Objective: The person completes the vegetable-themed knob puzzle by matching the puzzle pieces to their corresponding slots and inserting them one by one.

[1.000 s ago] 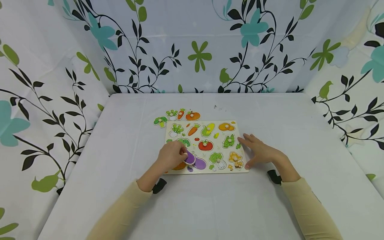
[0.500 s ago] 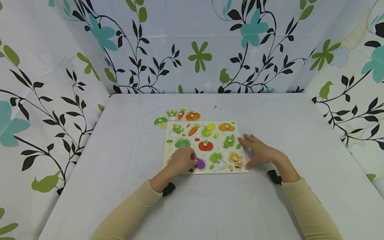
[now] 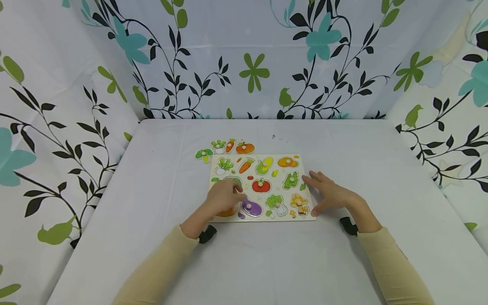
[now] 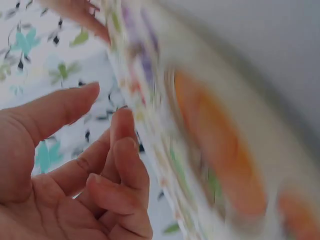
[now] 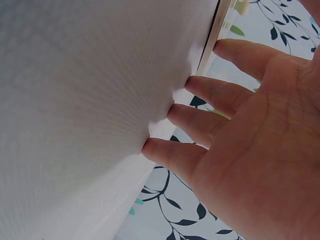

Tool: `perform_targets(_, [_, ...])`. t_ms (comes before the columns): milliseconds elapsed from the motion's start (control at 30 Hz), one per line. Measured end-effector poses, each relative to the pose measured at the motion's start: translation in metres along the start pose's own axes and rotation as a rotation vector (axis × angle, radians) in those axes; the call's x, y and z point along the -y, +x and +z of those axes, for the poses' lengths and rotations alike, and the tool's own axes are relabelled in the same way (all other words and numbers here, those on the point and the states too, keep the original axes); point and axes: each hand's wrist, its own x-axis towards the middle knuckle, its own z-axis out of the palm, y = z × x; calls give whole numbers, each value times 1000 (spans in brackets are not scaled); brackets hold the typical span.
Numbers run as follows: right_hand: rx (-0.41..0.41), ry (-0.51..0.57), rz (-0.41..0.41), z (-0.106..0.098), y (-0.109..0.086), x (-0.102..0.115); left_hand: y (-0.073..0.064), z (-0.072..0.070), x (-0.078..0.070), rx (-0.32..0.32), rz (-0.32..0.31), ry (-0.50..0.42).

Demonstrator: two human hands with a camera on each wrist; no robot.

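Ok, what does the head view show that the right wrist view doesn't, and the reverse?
Only the head view shows the bare left hand, the purple eggplant-shaped piece and the loose orange pumpkin-shaped piece beyond the cream rectangular puzzle board.

Only the right wrist view shows the palm side of the bare right hand.

Both show that hand, the board (nearly edge-on in the wrist view), the white table surface and the leaf-printed white fabric.

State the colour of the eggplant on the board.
The eggplant is purple, seen best in the head view.
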Motion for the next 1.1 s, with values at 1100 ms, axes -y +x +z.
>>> perform_targets(1100, [0, -40, 11, 2, 2, -3, 101, -67, 92, -402, -333, -76])
